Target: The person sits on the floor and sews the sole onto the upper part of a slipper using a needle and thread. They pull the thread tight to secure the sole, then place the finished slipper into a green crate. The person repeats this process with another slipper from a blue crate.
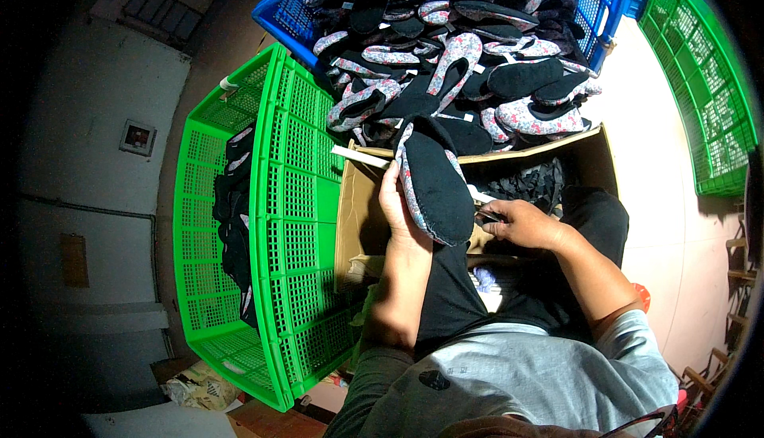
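Observation:
My left hand (393, 199) grips a slipper (436, 183) by its side. The slipper's black sole faces up, and a strip of floral fabric shows along its edge. Close to the slipper's right side, my right hand (521, 224) is closed around a small dark tool (489, 217); most of it is hidden by my fingers, so its kind is unclear. A white strip (480, 194) shows between the slipper and that hand. Both hands are above an opened cardboard box (601, 155), which has dark scraps (529, 183) inside.
Beyond the box, a blue crate (593, 8) is heaped with floral and black slippers (525, 77). At my left, a green crate (306, 215) stands tilted with dark slippers (235, 227) in it. Another green crate (700, 80) stands at the far right.

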A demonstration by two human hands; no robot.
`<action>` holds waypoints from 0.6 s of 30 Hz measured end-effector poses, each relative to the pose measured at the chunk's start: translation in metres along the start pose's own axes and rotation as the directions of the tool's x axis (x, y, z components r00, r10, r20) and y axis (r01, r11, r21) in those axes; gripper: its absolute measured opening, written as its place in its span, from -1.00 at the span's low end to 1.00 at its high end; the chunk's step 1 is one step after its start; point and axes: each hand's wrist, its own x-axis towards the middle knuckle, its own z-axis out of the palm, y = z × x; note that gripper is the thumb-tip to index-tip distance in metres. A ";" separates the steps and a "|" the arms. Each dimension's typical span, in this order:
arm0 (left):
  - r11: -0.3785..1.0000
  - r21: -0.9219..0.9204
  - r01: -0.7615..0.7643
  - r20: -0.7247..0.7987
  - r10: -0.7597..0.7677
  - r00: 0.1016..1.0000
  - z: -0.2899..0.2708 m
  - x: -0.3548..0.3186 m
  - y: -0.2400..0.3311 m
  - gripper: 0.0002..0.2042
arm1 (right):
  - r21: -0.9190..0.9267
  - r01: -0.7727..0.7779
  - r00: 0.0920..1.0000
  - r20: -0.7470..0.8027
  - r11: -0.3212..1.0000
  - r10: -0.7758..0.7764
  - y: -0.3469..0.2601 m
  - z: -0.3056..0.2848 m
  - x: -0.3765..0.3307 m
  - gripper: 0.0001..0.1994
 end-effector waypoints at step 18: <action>1.000 -0.007 -0.001 0.004 0.001 1.000 0.000 0.000 0.000 -0.60 | 0.031 0.012 1.000 -0.026 0.999 -0.011 0.003 0.002 0.000 -0.69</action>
